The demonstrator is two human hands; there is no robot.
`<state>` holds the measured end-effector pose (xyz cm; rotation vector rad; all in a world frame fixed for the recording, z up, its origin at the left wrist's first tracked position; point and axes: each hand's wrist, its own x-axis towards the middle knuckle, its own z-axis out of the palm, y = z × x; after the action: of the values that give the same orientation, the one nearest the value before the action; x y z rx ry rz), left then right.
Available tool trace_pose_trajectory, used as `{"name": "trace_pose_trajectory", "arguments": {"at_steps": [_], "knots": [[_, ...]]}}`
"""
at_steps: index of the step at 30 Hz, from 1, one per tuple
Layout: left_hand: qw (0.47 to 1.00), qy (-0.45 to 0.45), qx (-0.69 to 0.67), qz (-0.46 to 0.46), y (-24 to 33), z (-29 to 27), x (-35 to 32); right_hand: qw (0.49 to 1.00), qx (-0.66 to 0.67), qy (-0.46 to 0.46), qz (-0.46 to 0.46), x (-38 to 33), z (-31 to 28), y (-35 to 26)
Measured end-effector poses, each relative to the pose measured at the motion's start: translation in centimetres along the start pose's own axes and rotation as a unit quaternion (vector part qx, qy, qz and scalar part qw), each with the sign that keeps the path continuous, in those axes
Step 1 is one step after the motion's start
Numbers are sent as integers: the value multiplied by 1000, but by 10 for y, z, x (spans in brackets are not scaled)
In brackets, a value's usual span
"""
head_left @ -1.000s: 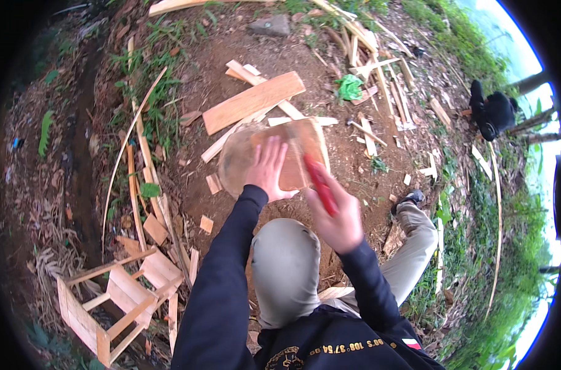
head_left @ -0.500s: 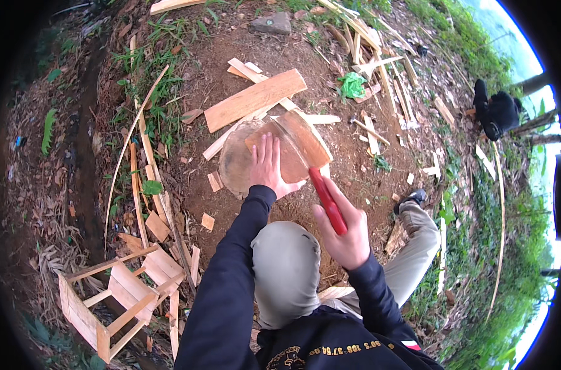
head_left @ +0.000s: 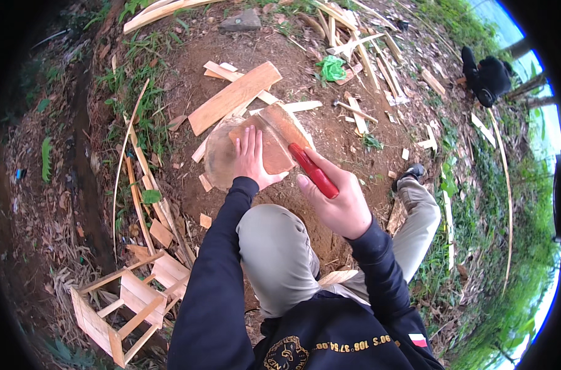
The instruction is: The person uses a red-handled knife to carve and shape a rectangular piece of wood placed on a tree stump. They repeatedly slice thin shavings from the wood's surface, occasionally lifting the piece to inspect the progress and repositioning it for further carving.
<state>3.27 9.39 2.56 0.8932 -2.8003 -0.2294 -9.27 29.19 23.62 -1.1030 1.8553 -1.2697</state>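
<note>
While the left hand (head_left: 251,163) spreads flat over a reddish-brown wooden board (head_left: 274,152) atop a round, pale tree stump (head_left: 220,159), the right hand (head_left: 343,205) grips a red-handled saw (head_left: 315,175) across it, the cut seemingly unfinished, its depth hidden.

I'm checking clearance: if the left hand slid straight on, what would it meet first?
The left hand would probably meet the thin pale slat beyond the stump, then the wide plank; both may lie lower, and depth is unclear, so it might pass above.
</note>
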Motion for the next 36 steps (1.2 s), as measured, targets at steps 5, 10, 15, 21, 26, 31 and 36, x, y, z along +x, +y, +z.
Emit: {"name": "trace_pose_trajectory", "arguments": {"at_steps": [5,10,15,21,26,31,36], "knots": [[999,-38,1,29,-6,-9,-4,999,39,9,-8,-13,-15,-1],[998,-44,-11,46,-6,-13,2,999,11,30,15,-13,-9,2],[998,53,32,-8,-36,0,7,994,98,42,24,-28,-5,20],[992,17,-21,-122,-23,-41,42,970,216,50,102,-61,-13,50],[967,28,-200,-155,-44,-80,55,977,198,53,57,-95,-21,38],[942,82,-304,-119,-35,-174,50,992,102,34,-62,-107,-35,16],[986,97,-84,-107,-68,-168,46,989,92,22,-115,-82,-1,60]]}}
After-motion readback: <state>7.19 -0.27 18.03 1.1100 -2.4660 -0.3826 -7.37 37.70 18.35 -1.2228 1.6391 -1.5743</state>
